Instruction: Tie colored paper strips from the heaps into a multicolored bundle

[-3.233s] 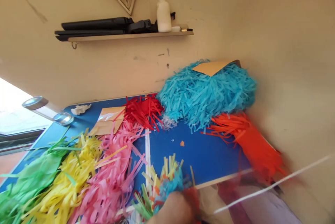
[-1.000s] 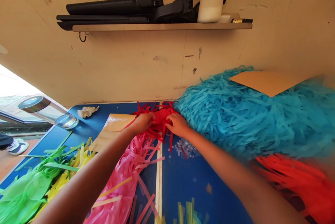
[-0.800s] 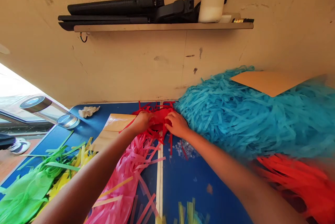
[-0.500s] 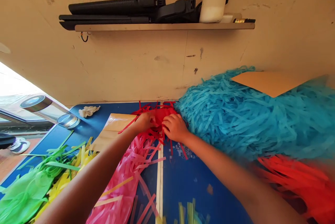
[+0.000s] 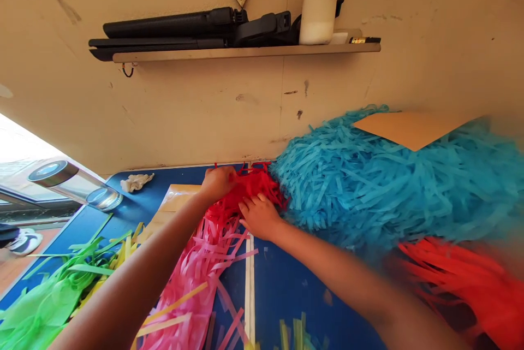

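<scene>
A small pile of shredded red tissue-paper strips lies at the back of the blue table, by the wall. At its left edge, my left hand is closed on some red strips, its fingertips partly hidden. My right hand rests on the near right side of the pile, palm down, with fingers spread and bent a little. Pink paper strips run from the red pile toward me, between my forearms. Close to my right hand rises a large heap of blue paper strips.
Green strips and yellow strips lie left, beside a tan packet. A glass bottle and crumpled tissue sit farther back. More red strips are at right. A wall shelf holds black gear and a white bottle.
My right hand has drawn back toward me and its fingers have spread. The left hand has shifted to the pile's far left edge. The red strips look more spread out. The view has tilted slightly.
</scene>
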`<state>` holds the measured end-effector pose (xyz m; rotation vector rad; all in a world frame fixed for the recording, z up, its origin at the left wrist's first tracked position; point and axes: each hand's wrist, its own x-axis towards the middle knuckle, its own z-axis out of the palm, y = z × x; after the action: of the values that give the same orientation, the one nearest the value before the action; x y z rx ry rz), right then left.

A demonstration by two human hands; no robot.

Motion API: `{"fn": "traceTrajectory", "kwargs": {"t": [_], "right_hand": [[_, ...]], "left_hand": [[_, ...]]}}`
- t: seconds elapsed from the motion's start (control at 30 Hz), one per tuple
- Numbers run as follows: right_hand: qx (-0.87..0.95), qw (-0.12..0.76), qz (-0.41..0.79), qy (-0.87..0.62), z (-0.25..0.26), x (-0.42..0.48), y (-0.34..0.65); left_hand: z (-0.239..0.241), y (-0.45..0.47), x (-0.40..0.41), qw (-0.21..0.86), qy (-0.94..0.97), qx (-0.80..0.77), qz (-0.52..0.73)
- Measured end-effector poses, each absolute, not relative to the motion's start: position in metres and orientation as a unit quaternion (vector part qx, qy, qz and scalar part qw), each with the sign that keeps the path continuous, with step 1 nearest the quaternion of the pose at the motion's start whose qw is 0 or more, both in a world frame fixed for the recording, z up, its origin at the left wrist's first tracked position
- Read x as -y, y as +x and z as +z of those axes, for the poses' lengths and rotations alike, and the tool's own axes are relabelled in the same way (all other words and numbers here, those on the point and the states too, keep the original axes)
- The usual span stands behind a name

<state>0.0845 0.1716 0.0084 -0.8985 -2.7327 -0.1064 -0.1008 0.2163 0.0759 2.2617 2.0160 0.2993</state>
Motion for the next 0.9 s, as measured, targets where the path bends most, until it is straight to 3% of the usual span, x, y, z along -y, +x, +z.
{"fn": "traceTrajectory", "kwargs": {"t": [0.23, 0.53, 0.7, 0.73, 0.8, 0.9], "right_hand": [[0.924, 0.120, -0.019, -0.362, 0.008, -0.176, 0.077], [0.930, 0.125, -0.003, -0.346, 0.007, -0.179, 0.081], [0.938, 0.157, 0.041, -0.308, 0.029, -0.173, 0.115], [0.933, 0.167, 0.050, -0.314, 0.032, -0.164, 0.129], [0.924, 0.179, 0.067, -0.333, 0.034, -0.136, 0.161], [0.939, 0.173, 0.111, -0.276, 0.019, -0.083, 0.209]], "left_hand": [[0.118, -0.082, -0.210, -0.075, 0.738, -0.659, 0.123], [0.201, -0.085, -0.223, -0.135, 0.566, -0.765, 0.277], [0.261, -0.082, -0.191, -0.207, 0.508, -0.756, 0.359], [0.270, -0.080, -0.176, -0.223, 0.548, -0.730, 0.343], [0.279, -0.077, -0.144, -0.319, 0.671, -0.639, 0.200], [0.267, -0.072, -0.100, -0.378, 0.762, -0.526, -0.009]]}}
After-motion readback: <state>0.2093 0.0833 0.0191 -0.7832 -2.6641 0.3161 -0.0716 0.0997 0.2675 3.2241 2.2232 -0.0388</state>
